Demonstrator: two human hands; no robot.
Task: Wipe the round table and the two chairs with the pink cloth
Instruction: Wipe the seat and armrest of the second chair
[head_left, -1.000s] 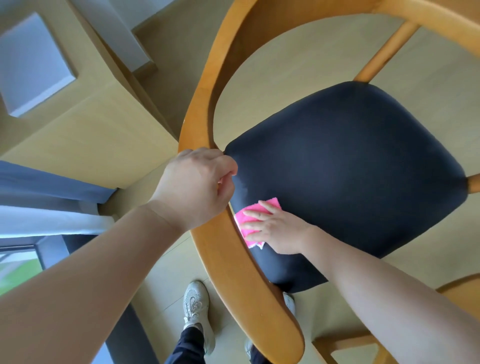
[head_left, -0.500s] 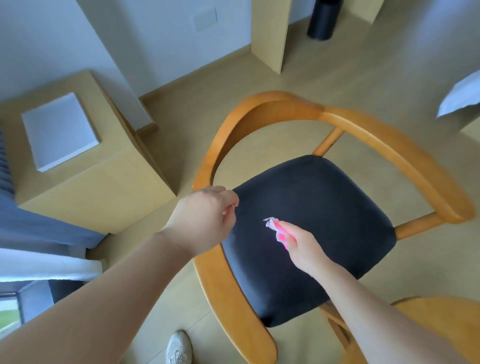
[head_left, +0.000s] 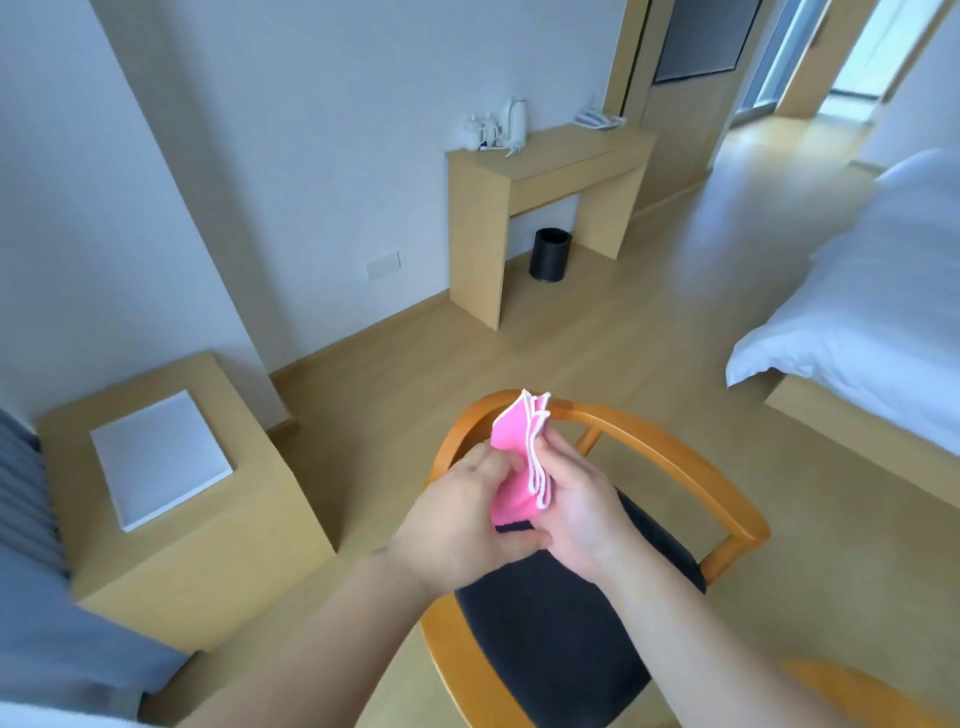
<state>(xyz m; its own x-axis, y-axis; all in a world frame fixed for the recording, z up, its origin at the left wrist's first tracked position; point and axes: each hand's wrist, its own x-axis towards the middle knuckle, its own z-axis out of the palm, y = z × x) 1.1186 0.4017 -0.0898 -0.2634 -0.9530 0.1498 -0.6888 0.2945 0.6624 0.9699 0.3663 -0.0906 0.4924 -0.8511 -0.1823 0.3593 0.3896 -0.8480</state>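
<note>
The pink cloth (head_left: 514, 457), folded with white edging, stands upright between both of my hands above the chair. My left hand (head_left: 457, 525) grips its lower left side and my right hand (head_left: 576, 509) pinches its right edge. Below them is a wooden chair (head_left: 675, 467) with a curved orange backrest and a black seat cushion (head_left: 550, 639). An orange wooden edge (head_left: 852, 686) shows at the bottom right; I cannot tell whether it is the table or the second chair.
A low wooden cabinet (head_left: 208, 551) with a white pad on top stands left of the chair. A wooden desk (head_left: 545, 197) with a kettle and a black bin (head_left: 549, 254) are by the far wall. A white bed (head_left: 872, 312) lies to the right.
My right hand lifted the cloth off the black seat. My left hand let go of the chair's backrest and joined it on the cloth. My view rose from the seat to the room.
</note>
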